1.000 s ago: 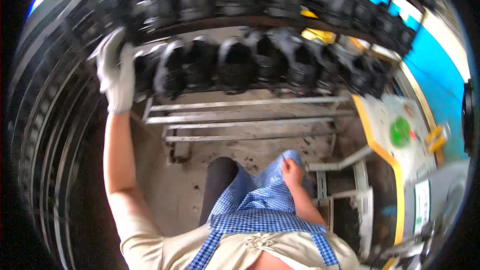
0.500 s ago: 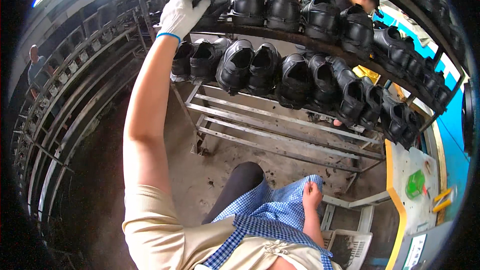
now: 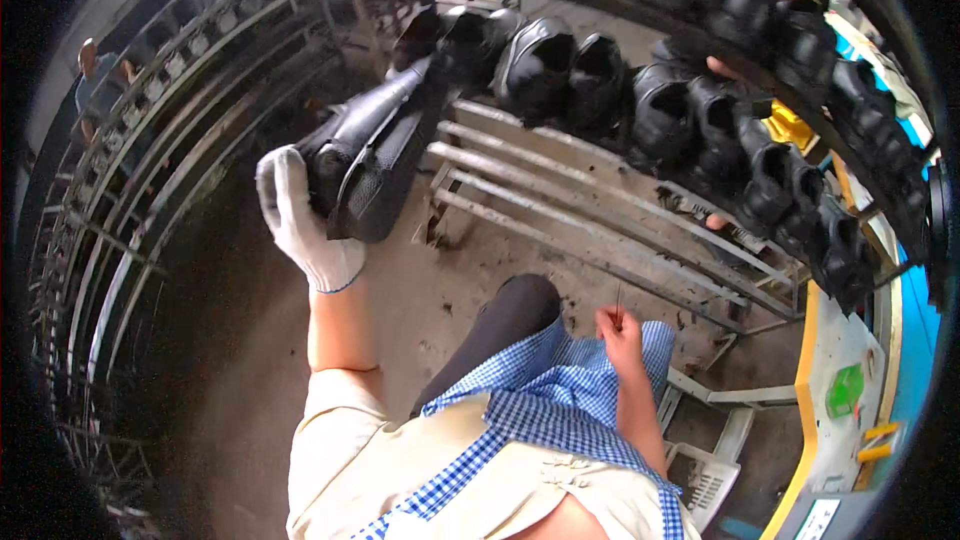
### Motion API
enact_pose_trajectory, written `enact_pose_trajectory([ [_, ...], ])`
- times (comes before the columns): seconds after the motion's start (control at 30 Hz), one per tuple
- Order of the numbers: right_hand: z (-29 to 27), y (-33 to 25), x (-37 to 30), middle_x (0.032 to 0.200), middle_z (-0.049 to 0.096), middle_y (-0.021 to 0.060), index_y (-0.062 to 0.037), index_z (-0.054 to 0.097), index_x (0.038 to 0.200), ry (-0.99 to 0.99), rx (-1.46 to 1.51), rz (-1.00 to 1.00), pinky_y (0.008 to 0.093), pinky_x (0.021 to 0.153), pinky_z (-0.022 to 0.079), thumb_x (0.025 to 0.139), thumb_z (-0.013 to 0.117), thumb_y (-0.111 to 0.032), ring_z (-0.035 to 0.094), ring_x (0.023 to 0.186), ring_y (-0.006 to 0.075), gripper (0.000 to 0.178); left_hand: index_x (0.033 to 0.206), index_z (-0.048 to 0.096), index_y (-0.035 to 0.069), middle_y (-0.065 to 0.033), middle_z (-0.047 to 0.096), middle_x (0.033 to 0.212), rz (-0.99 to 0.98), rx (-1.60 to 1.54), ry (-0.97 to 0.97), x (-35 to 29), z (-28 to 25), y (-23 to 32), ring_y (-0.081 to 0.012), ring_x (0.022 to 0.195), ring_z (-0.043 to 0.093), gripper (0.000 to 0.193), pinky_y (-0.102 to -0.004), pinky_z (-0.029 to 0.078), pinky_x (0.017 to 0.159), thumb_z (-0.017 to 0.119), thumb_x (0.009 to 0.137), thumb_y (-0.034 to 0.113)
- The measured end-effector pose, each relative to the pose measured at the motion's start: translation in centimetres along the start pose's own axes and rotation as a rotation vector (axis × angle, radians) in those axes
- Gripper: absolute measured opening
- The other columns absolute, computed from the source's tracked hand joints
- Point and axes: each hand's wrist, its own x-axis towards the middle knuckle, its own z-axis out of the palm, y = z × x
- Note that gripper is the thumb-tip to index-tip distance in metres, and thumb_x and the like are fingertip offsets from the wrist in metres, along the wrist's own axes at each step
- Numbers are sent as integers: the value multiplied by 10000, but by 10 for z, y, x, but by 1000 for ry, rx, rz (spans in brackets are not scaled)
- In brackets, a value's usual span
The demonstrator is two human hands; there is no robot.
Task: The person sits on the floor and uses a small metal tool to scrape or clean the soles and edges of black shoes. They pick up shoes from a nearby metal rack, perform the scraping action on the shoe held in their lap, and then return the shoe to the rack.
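Note:
A white knitted glove covers my left hand (image 3: 300,215). Its fingers grip a pair of black leather shoes (image 3: 385,155), held tilted in the air off the left end of the rack, toes pointing up and away. My bare right hand (image 3: 622,338) is low in front of the blue checked apron (image 3: 560,370), its fingers closed. A thin, dark, needle-like tool (image 3: 618,302) stands up out of these fingers; its lower part is hidden in the hand.
Several black shoes (image 3: 537,68) line the lower shelf of the metal rack before me; more sit on the upper shelf (image 3: 740,0). Bare metal rails (image 3: 560,185) run below. Empty-looking racks (image 3: 130,250) curve along the left. Other people (image 3: 95,65) are beyond the racks. A white plastic basket (image 3: 705,480) stands low right.
My left hand has lifted the shoes off the upper shelf's left end and brought them down towards me. The right hand has risen slightly, and the thin tool now shows. The view has shifted.

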Motion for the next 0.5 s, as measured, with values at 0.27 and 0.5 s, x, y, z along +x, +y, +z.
enact_pose_trajectory([
  [0.27, 72, -100, -2, 861, 642, 31, -71, 411, 1451, -539, 290, -179, 224, 618, 463, 874, 725, -58, 578, 694, 81, 657, 1068, 608, 51, -53, 635, 1001, -1290, -500, -107, -96, -4, 36, -134, 911, 599, 184, -290, 499, 835, 547, 995, 209],
  [0.5, 95, -112, 10, 1065, 684, 127, -55, 382, 1471, -324, -136, -407, 277, 785, 537, 823, 810, -209, 673, 933, 165, 792, 1110, 576, 73, -5, 628, 934, -1730, -899, -159, -137, 11, 65, -106, 806, 613, 217, -241, 504, 709, 648, 943, 191],
])
